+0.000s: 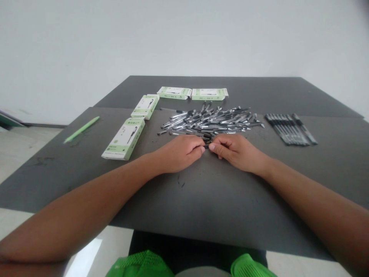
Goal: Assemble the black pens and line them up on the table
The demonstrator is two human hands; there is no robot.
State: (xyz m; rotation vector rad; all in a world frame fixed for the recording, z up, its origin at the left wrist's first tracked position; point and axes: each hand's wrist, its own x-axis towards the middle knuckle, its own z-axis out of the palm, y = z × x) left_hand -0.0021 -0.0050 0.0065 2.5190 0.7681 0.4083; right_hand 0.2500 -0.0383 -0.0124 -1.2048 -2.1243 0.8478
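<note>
My left hand (181, 153) and my right hand (234, 151) rest on the dark table (207, 200), knuckles up and fingertips meeting. Both are closed in a pinch on a small dark object between them, mostly hidden by the fingers; it looks like a pen from the pile. Just beyond my fingers lies a loose pile of pens (210, 121) with clear barrels and black grips. A neat row of several black pens (290, 129) lies to the right of the pile.
Several green-and-white pen boxes lie flat at the left and back: one nearest (123, 139), one behind it (145, 106), two side by side at the back (174, 92) (210, 93). A green pen (81, 129) lies alone at far left. Green shoes (248, 266) show below the table edge.
</note>
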